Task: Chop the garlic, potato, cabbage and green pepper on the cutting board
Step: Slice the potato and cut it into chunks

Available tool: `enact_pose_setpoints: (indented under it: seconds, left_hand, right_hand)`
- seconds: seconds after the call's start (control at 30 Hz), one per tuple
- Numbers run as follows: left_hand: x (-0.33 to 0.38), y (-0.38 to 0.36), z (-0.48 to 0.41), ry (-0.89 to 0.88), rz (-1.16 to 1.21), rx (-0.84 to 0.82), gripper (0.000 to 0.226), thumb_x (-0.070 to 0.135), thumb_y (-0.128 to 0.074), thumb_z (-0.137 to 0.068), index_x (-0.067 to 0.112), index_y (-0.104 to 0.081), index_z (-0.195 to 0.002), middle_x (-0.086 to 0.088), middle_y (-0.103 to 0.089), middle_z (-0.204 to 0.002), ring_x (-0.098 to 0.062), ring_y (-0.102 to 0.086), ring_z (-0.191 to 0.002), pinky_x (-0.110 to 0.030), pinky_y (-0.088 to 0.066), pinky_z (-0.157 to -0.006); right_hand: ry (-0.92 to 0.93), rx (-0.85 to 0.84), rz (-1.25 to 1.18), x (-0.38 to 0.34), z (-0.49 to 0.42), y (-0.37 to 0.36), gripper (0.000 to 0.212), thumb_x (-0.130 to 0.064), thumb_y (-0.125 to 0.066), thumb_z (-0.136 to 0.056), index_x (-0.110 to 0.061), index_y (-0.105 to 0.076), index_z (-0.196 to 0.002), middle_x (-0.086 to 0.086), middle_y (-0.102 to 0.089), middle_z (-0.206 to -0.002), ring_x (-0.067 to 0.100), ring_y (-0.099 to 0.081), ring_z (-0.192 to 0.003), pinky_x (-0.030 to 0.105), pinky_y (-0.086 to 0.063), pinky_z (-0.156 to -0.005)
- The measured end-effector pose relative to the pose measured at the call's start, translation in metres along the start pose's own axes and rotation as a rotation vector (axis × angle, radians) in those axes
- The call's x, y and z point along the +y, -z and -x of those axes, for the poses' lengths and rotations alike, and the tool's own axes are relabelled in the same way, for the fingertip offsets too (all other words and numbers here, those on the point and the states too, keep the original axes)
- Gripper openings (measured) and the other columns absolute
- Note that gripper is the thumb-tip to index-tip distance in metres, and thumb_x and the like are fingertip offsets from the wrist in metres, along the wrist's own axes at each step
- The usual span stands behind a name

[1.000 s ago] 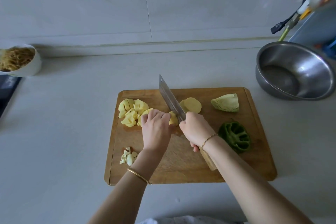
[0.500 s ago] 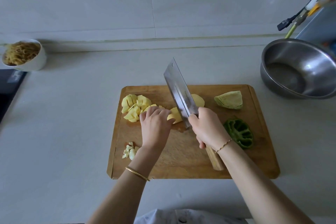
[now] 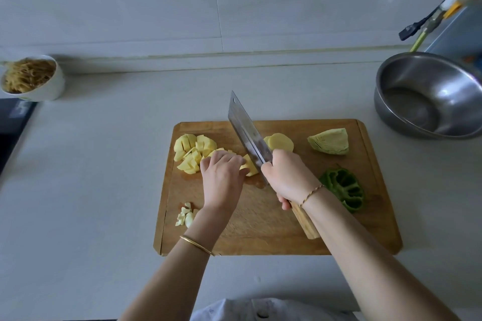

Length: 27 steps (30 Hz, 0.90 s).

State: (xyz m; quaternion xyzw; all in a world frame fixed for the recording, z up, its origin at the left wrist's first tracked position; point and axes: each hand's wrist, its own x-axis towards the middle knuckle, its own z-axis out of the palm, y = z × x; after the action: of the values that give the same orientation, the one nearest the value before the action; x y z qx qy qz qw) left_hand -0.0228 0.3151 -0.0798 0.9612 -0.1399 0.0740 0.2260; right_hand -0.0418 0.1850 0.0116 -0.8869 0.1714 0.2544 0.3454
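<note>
The cleaver [image 3: 247, 133] was down a second ago, rose half a second ago, and is now tilted with its heel low at the board [image 3: 260, 229] and its tip raised; another stroke seems to be landing. So the potato is being diced cut by cut, and this stage is well along but not finished.

The right hand [image 3: 289, 177] is wrapped tight round the wooden handle [image 3: 305, 221], up close to the blade. The left hand [image 3: 221, 180] has its fingers curled in a claw, pressing down on the potato piece [image 3: 249, 167] that lies just left of the blade. The fingertips sit very near the edge, so each stroke needs care.

On the board, a pile of pale yellow chunks [image 3: 193, 151] lies at the far left, touching the left hand's fingers. Two or so round slices [image 3: 280, 142] wait uncut just right of the blade. The garlic [image 3: 186, 216] lies in small white bits at the near left, already chopped. The cabbage [image 3: 330, 141], a pale green wedge, sits whole at the far right. The pepper [image 3: 344, 189], a halved dark green shell lying cut side up, is nearer on the right, beside the right wrist. Both are still to do.

The board lies on a grey worktop [image 3: 104, 164], with a steel bowl [image 3: 427, 96] to the far right and a white bowl [image 3: 52, 88] of noodles to the far left.
</note>
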Motion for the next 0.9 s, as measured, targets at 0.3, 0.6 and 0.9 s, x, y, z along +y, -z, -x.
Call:
enact_pose_setpoints:
  seconds: [0.3, 0.6, 0.9]
  left_hand:
    - [-0.002, 0.0, -0.001, -0.018, 0.002, 0.011, 0.017, 0.01, -0.084, -0.064, 0.012, -0.067, -0.068, 0.002, -0.067, -0.073, -0.026, -0.062, -0.086, -0.041, -0.038, -0.079]
    - [-0.005, 0.002, -0.003, -0.044, -0.048, -0.041, 0.019, 0.017, -0.083, -0.067, 0.012, -0.065, -0.071, 0.002, -0.067, -0.077, -0.026, -0.061, -0.092, -0.044, -0.039, -0.082]
    - [-0.003, 0.007, -0.006, -0.007, -0.067, -0.015, 0.021, 0.027, -0.075, -0.076, 0.017, -0.069, -0.094, 0.002, -0.07, -0.097, -0.026, -0.058, -0.104, -0.042, -0.035, -0.088]
  right_hand:
    - [-0.04, -0.034, -0.029, 0.0, -0.01, -0.012, 0.035, -0.019, -0.034, -0.101, -0.002, -0.046, -0.129, 0.009, -0.053, -0.062, 0.014, -0.05, -0.038, 0.022, -0.045, -0.035]
    - [0.005, 0.009, -0.145, 0.017, -0.016, -0.024, 0.021, -0.017, -0.037, -0.098, -0.01, -0.044, -0.117, 0.007, -0.053, -0.065, 0.014, -0.049, -0.035, 0.022, -0.04, -0.034]
    - [0.087, 0.07, -0.581, 0.037, 0.003, 0.022, 0.024, 0.0, -0.038, -0.088, -0.011, -0.038, -0.066, 0.005, -0.039, -0.05, 0.016, -0.031, -0.03, 0.024, -0.035, -0.035]
